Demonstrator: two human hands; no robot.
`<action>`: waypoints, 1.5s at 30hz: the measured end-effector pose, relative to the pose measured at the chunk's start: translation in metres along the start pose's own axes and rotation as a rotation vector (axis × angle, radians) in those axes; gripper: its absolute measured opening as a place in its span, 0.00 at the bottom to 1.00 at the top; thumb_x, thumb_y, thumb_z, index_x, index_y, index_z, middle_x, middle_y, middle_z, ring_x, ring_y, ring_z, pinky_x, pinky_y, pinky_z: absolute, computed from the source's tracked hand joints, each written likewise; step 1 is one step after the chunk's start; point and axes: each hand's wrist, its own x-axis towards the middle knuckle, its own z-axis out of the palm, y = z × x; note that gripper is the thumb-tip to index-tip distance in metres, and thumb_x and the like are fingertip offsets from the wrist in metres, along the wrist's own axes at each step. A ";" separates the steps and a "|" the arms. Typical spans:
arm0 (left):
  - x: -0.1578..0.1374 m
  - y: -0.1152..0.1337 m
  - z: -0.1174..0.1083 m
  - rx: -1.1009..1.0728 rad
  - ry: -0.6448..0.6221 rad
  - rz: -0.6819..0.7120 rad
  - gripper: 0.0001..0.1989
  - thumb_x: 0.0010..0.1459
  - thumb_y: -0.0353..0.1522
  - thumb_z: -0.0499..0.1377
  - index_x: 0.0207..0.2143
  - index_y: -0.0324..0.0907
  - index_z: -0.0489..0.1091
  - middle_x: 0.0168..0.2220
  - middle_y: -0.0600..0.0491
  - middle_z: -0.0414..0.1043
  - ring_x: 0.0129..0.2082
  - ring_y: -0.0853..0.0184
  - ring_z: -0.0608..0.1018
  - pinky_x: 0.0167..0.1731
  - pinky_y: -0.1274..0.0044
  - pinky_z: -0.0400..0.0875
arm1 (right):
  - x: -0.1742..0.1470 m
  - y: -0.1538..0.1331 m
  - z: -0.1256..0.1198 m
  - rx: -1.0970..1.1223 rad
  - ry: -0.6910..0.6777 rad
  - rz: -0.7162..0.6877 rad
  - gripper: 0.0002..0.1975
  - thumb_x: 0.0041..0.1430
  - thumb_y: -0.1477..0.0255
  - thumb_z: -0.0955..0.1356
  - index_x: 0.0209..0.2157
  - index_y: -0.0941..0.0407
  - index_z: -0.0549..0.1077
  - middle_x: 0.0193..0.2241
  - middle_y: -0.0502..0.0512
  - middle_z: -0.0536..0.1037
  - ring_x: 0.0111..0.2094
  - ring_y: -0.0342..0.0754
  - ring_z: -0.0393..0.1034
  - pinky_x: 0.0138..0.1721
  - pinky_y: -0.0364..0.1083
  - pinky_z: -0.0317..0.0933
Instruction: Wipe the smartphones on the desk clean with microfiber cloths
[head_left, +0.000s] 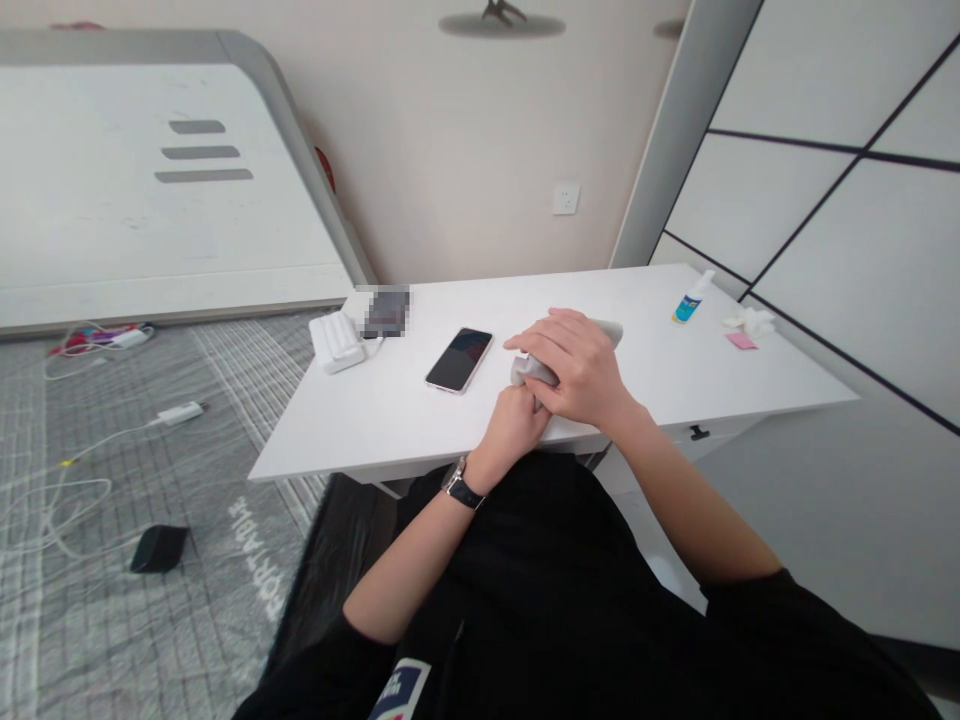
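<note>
A light grey, smooth-looking object [531, 370] is between my hands, above the front part of the white table [390, 430]. Its kind cannot be made out, since my fingers cover most of it. My left hand [519, 415] grips it from below, with the fingers mostly hidden. Over the top lies my right hand [576, 365], fingers bent across the object and thumb on the near side. One rounded grey end sticks out past the right hand's knuckles. A phone [460, 360] with a dark screen rests left of my hands.
At the table's left end are a white box-like device [337, 342] and a blurred dark item [388, 312]. A small spray bottle [691, 298], pink paper [741, 341] and crumpled white tissue [756, 321] lie at the right. Cables and a black object [159, 549] are on the floor.
</note>
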 end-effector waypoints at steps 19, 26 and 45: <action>-0.008 0.003 -0.004 0.034 -0.046 0.013 0.08 0.65 0.32 0.57 0.31 0.42 0.70 0.28 0.49 0.78 0.28 0.61 0.80 0.27 0.75 0.68 | 0.000 -0.001 -0.003 0.037 0.103 0.073 0.04 0.63 0.70 0.65 0.36 0.51 0.72 0.37 0.53 0.79 0.45 0.53 0.72 0.59 0.57 0.61; -0.007 0.004 -0.005 0.042 -0.034 0.026 0.12 0.68 0.34 0.55 0.31 0.42 0.70 0.26 0.50 0.76 0.26 0.62 0.79 0.28 0.75 0.68 | 0.003 0.004 -0.003 0.064 0.110 0.209 0.10 0.61 0.60 0.69 0.37 0.52 0.74 0.36 0.54 0.79 0.40 0.53 0.72 0.45 0.53 0.66; -0.009 0.005 -0.007 0.089 -0.066 0.011 0.12 0.67 0.33 0.56 0.29 0.41 0.71 0.26 0.49 0.77 0.26 0.62 0.79 0.28 0.76 0.67 | 0.003 -0.002 -0.002 0.027 0.076 0.024 0.10 0.62 0.72 0.65 0.43 0.53 0.76 0.39 0.54 0.80 0.44 0.53 0.74 0.56 0.55 0.63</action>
